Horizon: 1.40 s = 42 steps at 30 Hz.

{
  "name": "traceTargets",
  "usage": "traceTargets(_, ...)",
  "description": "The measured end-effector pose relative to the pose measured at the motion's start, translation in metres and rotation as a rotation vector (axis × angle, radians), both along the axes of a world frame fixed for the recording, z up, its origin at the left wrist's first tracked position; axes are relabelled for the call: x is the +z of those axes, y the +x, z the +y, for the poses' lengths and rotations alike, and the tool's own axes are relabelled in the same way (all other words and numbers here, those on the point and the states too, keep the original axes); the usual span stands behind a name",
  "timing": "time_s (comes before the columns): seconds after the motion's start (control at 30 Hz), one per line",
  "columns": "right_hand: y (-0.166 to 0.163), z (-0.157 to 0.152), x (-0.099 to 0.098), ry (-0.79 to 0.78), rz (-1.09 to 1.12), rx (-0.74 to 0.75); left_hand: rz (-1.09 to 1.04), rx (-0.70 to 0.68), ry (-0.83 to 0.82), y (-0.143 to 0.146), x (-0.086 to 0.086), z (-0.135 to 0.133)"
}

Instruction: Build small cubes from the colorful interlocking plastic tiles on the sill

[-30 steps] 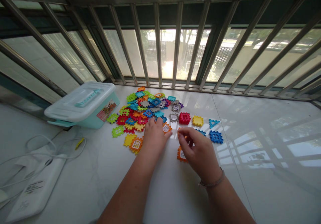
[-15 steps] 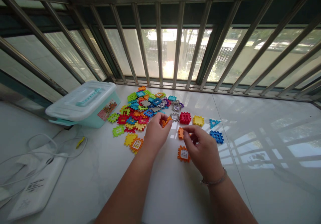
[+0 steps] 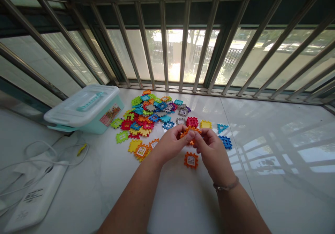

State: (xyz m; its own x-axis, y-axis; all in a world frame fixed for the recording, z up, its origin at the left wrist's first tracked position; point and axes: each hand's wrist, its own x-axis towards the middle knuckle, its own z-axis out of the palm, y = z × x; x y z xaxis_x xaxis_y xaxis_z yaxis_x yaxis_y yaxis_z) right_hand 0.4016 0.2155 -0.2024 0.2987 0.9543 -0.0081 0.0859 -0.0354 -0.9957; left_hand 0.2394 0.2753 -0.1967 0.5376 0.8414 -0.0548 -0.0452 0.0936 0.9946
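Between my two hands is an orange interlocking tile (image 3: 194, 129) with notched edges, raised off the floor. My left hand (image 3: 170, 145) pinches its left side, and my right hand (image 3: 214, 153) grips its right side, thumbs close together. Fingers cover much of it, so I cannot tell if a second orange tile is joined to it. Just below my hands lies an orange window tile (image 3: 191, 160). Beyond them sit a red window tile (image 3: 192, 122), a yellow tile (image 3: 205, 124) and a grey window tile (image 3: 180, 121). Blue window tiles (image 3: 225, 142) lie right of my right hand.
A heap of coloured tiles (image 3: 146, 115) spreads to the left, with orange window tiles (image 3: 141, 151) at its near end. A lidded turquoise box (image 3: 86, 108), white power strip (image 3: 36, 195) and cables stand further left. A blue triangle (image 3: 222, 128) lies right. Metal bars (image 3: 184, 49) line the back.
My left hand has moved right with its orange tile and met my right hand, which now grips it too. The orange tile formerly under my right fingers is now mostly hidden or lifted.
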Motion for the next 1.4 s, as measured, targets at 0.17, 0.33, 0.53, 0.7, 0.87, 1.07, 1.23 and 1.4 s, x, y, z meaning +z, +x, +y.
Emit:
traceTargets(0.17,0.006,0.000,0.001,0.021,-0.073,-0.072,0.142,0.092,0.050,-0.005,0.000,0.005)
traceTargets(0.33,0.009,-0.002,0.006,0.056,-0.317,-0.078,0.223,-0.096,0.047,-0.010,0.003,0.004)
traceTargets(0.53,0.012,-0.002,0.006,0.052,-0.418,-0.075,0.316,-0.298,0.038,-0.006,-0.005,0.000)
traceTargets(0.7,0.015,-0.002,0.003,-0.003,-0.391,0.015,0.224,-0.099,0.058,-0.010,-0.003,0.005)
traceTargets(0.87,0.014,-0.001,0.005,-0.038,-0.195,0.053,0.239,0.003,0.039,-0.012,0.000,0.007)
traceTargets(1.07,0.013,0.001,0.007,0.014,0.078,-0.035,0.194,-0.060,-0.026,-0.012,-0.002,0.005)
traceTargets(1.23,0.018,0.002,0.000,0.037,0.012,-0.070,0.191,-0.245,-0.032,-0.009,-0.004,0.002)
traceTargets(1.4,0.018,0.001,0.001,0.041,-0.214,-0.001,0.165,-0.134,-0.078,-0.007,-0.005,0.003)
